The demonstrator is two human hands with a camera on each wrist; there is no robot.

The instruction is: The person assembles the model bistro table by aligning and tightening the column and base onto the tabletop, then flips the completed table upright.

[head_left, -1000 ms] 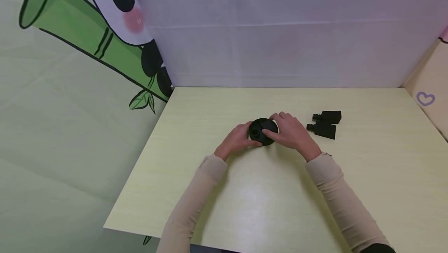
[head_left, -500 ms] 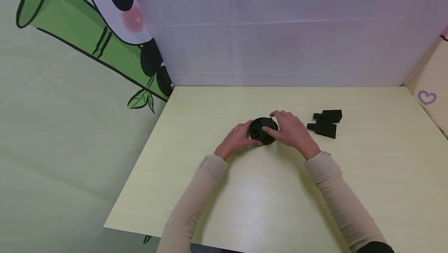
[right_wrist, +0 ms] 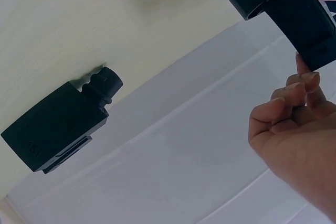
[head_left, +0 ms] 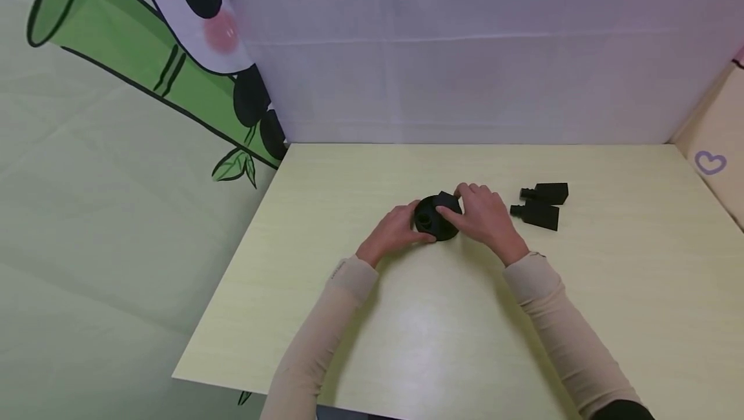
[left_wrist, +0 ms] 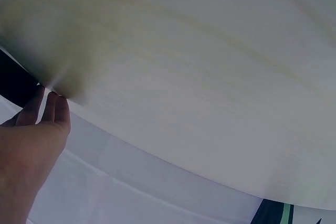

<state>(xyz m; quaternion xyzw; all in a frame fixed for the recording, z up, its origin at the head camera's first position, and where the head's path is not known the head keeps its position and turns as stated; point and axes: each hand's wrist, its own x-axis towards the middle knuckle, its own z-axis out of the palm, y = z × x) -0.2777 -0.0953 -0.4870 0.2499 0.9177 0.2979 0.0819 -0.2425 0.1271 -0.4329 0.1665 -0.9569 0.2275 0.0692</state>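
A black round base with a socket hole sits on the table between both hands in the head view. My left hand grips its left side, thumb at the near edge and fingers on the far side. Above the base's right part sits a black block, which my right hand pinches between thumb and fingers. From the right wrist view, that block reaches out from the base towards my right fingertips; whether it is seated there is hidden. The left wrist view catches only the left hand beside a dark edge.
Two more black blocks with ribbed necks lie side by side to the right, a far one and a near one. The pale table meets a lilac cloth at the back.
The block on the base has turned, and a corner of it now points away from me. My right fingers have shifted with it, while the left hand keeps its place.
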